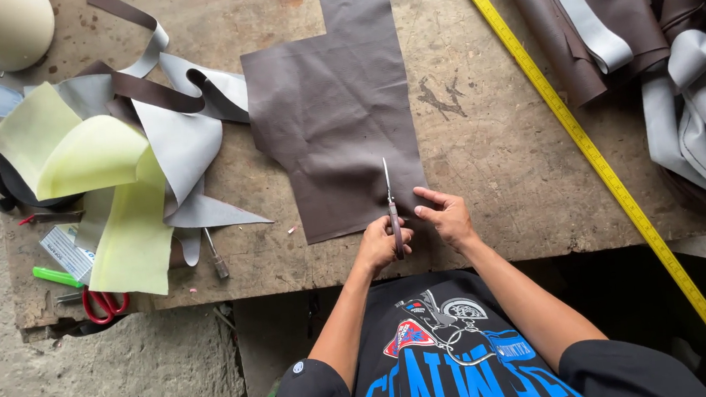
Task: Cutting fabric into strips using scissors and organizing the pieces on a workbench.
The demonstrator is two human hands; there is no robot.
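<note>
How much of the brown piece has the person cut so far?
Already done: the brown sheet has stepped, cut-looking edges, and offcuts lie piled beside it. In hand: the left hand holds scissors at the sheet's near edge while the right hand presses it flat. Left: the sheet beyond the blades looks uncut.

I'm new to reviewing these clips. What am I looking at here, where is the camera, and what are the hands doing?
The single picture comes from a camera on a person's head, looking down at their own arms. No machine is involved. The left hand holds scissors in its grip, blades pointing away into a brown sheet of material. The right hand rests on the sheet's edge beside them. On the worn wooden table also lie a yellow measuring tape, yellow and grey offcuts and red-handled scissors.
</note>
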